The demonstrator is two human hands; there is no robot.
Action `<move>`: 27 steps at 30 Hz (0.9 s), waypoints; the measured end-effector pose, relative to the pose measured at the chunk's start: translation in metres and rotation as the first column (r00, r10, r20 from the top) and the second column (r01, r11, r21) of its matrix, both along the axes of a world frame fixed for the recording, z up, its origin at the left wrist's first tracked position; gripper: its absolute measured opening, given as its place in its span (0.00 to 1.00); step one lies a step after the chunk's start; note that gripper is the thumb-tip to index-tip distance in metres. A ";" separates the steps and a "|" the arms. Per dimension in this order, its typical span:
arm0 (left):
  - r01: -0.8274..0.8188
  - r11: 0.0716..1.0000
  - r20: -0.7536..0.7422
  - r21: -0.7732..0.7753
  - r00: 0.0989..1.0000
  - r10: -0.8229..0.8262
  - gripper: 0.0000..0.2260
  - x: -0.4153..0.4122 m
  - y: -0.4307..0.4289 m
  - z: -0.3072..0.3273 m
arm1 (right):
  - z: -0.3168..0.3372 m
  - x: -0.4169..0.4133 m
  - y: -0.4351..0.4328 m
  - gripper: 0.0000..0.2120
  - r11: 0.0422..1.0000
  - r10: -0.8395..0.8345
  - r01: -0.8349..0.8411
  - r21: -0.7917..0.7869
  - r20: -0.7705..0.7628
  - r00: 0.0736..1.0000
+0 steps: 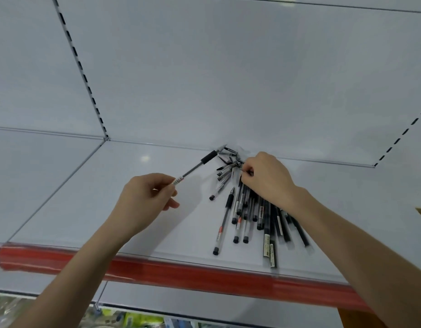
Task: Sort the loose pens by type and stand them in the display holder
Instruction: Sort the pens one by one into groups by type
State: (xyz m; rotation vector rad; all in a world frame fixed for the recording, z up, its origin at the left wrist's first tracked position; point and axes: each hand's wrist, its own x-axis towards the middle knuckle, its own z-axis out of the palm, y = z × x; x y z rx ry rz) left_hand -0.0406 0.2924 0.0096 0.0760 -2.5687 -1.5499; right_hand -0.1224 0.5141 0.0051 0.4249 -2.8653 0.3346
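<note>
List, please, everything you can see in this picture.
held pen: one, clear barrel, black grip, in the left hand above the shelf
loose pens: heap too overlapped to count, black and clear, on the shelf right of centre
shelf: one, pale grey, under the pens
price strip: one, red, shelf's front edge
back panel: pale grey, behind the shelf
slotted uprights: two, dark slots, left and right of back panel
packaged goods: several, green, blurred, below the shelf
left hand: pinches the held pen's end
right hand: pinches a pen at the heap's far end

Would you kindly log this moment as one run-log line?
left hand: holds single pen | right hand: pinches at pen pile | display holder: not in view
</note>
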 end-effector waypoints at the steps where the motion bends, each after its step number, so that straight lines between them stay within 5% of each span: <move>1: -0.008 1.000 -0.018 -0.005 1.000 0.008 0.08 -0.001 0.001 0.000 | -0.001 0.001 0.000 0.11 1.000 0.004 -0.004 -0.003 -0.005 1.000; 6: -0.018 1.000 -0.109 0.015 0.994 0.019 0.06 -0.007 0.009 0.005 | -0.003 0.002 0.005 0.13 0.999 0.029 -0.027 -0.041 0.045 0.999; 8: -0.014 0.999 -0.153 0.039 0.988 0.020 0.08 -0.011 0.013 0.012 | 0.006 0.002 0.012 0.12 0.971 0.024 0.004 -0.238 0.113 0.993; 12: -0.002 0.998 -0.263 0.059 0.965 0.017 0.08 -0.020 0.022 0.031 | 0.054 0.005 0.034 0.08 0.652 0.051 0.032 -0.757 0.086 0.995; 18: 0.053 0.998 -0.397 -0.028 0.916 -0.060 0.13 -0.028 0.035 0.059 | 0.124 0.018 0.056 0.12 0.539 0.096 -0.168 -0.826 -0.138 0.986; 27: 0.104 0.993 -0.424 -0.054 0.898 -0.117 0.14 -0.029 0.048 0.068 | 0.140 0.030 0.064 0.09 0.528 0.055 -0.186 -0.829 -0.186 0.981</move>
